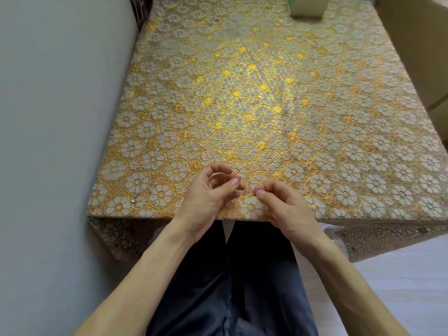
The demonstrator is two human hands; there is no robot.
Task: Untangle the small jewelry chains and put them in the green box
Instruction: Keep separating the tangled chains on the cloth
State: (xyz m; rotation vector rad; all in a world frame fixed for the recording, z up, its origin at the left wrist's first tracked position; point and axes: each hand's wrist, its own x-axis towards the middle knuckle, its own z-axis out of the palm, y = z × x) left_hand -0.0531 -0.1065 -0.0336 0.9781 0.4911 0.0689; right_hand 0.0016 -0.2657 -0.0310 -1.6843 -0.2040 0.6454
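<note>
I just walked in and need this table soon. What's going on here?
A person sits at the table, working on a thin chain. The left hand and right hand each pinch it in their fingers, close together over the near edge. A silver chain lies stretched out on the table's left side. The green box stands at the far edge. Whether anything is in it cannot be seen.

Table (242, 105) with silver chain (134, 199), green box (308, 7)
</note>
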